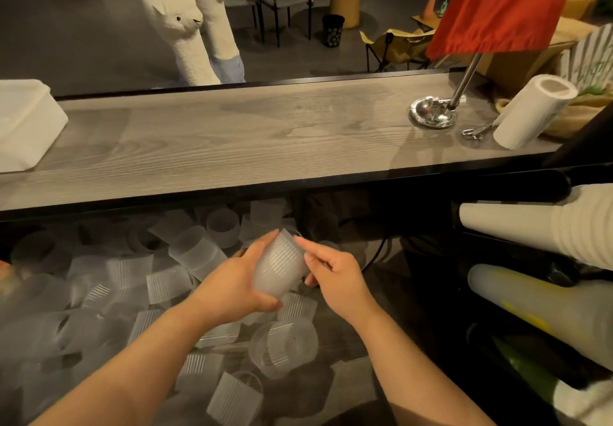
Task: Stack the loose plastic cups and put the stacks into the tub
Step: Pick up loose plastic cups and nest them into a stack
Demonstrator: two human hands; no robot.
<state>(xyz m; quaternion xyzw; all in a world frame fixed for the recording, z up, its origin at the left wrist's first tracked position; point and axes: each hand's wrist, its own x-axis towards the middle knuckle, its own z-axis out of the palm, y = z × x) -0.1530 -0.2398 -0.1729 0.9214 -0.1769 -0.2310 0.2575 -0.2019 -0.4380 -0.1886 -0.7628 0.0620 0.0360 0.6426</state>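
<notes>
From the head camera, the left hand [237, 284] grips a frosted, ribbed translucent plastic cup [282, 268] around its side, thumb under its lower end, holding it tilted above the lower work surface. The right hand [335, 274] touches the cup's upper right side – index finger extended along it, thumb tucked against its lower right side, other fingers curled. Beneath and to the left lie many loose frosted plastic cups [132, 293], scattered on their sides – one [283, 347] just below the hands. On the grey wood-grain counter [248, 133] above, a white rectangular plastic tub [28, 123] sits at the far left, well apart from the held cup. A white paper-towel roll [530, 112] leans at the counter's right end, near a chrome lamp base [433, 112].
</notes>
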